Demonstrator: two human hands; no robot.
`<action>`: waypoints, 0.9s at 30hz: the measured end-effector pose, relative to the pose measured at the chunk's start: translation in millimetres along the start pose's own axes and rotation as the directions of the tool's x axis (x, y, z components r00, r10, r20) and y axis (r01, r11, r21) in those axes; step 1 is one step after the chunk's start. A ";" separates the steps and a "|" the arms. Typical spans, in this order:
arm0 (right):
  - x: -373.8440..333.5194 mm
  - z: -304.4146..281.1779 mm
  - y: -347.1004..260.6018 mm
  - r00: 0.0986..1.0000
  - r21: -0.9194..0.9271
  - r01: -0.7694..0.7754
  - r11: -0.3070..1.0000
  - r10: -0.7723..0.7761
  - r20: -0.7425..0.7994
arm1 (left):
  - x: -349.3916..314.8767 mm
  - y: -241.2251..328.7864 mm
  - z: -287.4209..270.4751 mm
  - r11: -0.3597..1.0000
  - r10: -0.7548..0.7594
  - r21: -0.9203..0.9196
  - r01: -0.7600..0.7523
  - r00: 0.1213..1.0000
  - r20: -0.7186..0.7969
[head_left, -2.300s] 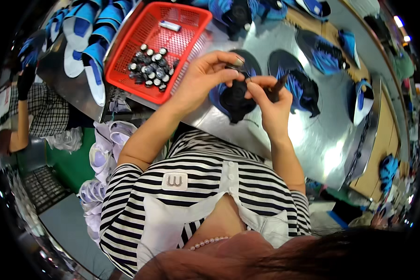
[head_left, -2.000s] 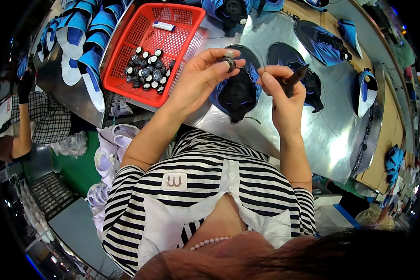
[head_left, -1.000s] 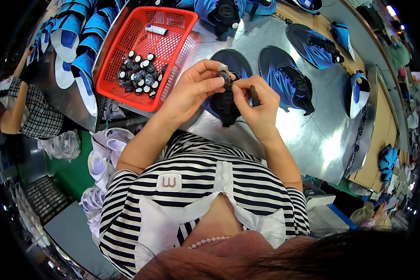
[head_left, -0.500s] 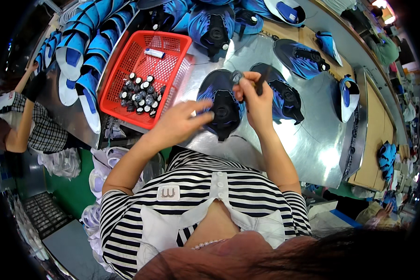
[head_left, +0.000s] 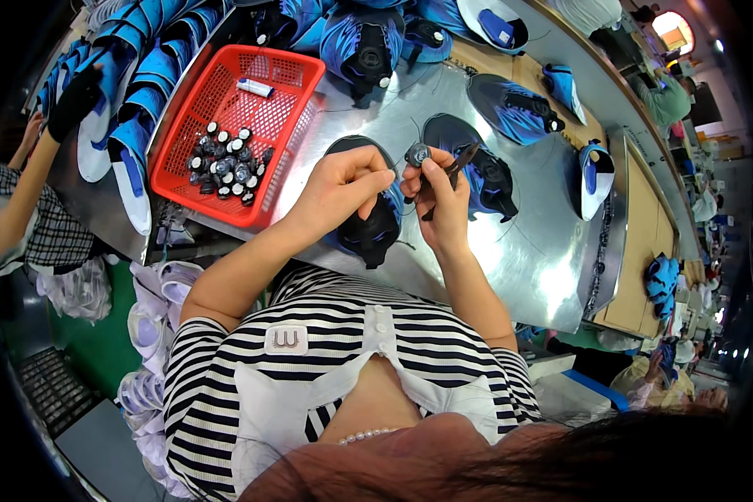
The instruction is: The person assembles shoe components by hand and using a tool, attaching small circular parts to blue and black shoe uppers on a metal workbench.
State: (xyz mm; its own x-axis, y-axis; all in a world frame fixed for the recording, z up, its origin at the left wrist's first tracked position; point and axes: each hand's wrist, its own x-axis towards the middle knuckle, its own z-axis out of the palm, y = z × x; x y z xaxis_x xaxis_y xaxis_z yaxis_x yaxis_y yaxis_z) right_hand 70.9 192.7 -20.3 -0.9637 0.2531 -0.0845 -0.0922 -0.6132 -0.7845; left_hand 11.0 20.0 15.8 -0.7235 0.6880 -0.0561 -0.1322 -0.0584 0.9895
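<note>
My right hand (head_left: 441, 203) pinches a round dark lace dial (head_left: 417, 154) between thumb and fingertips. Tucked in the same hand is a dark slim tool, apparently thread snips (head_left: 462, 161). Close by on the left, my left hand (head_left: 343, 191) has thumb and fingers pressed together; whatever they may hold is too fine to make out. Beneath it lies a blue and black shoe upper (head_left: 366, 240), partly covered by the hand. Another blue and black upper (head_left: 492, 186) rests on the metal table just right of my right hand.
Left of my hands, a red plastic basket (head_left: 308, 88) holds many loose dials (head_left: 226, 164) and a white and blue marker (head_left: 255, 87). More uppers (head_left: 517, 109) lie along the table's far side. Rows of blue shoe parts (head_left: 138, 138) and a co-worker's gloved hand (head_left: 75, 102) are at far left.
My left hand has moved toward my right hand, its spread fingers now closed into a pinch. The right hand still holds the dial and tool. The view has shifted slightly.
</note>
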 end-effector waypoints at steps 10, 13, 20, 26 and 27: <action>4.1 -10.2 -0.3 0.993 0.155 -0.111 0.982 0.104 0.052 | -7.4 -4.7 1.5 1.000 -0.017 -0.007 0.016 0.999 -0.037; 3.5 -9.8 3.9 0.988 0.166 -0.152 0.974 0.143 0.065 | -7.6 -8.5 1.4 0.999 -0.052 -0.001 0.052 0.998 -0.041; 1.7 -3.8 2.2 0.988 0.105 -0.148 0.983 0.143 0.057 | -8.4 -9.0 0.7 0.998 -0.041 -0.056 0.036 0.995 -0.087; 5.2 -12.9 3.9 0.987 0.156 -0.158 0.975 0.151 0.056 | -5.7 -5.1 1.8 0.999 -0.012 0.052 0.016 0.998 -0.063; 3.8 -8.7 1.3 0.986 0.142 -0.165 0.976 0.161 0.042 | -5.6 -5.4 3.6 1.000 -0.001 0.017 0.002 0.999 -0.053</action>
State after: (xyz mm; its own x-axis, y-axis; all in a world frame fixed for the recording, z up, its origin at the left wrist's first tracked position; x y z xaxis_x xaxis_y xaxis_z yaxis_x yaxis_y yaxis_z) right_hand 69.3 199.4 -27.0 -0.9757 0.1193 -0.1836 0.0337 -0.7466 -0.6644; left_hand 18.2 19.0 11.2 -0.7582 0.6489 -0.0637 -0.1216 -0.0447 0.9916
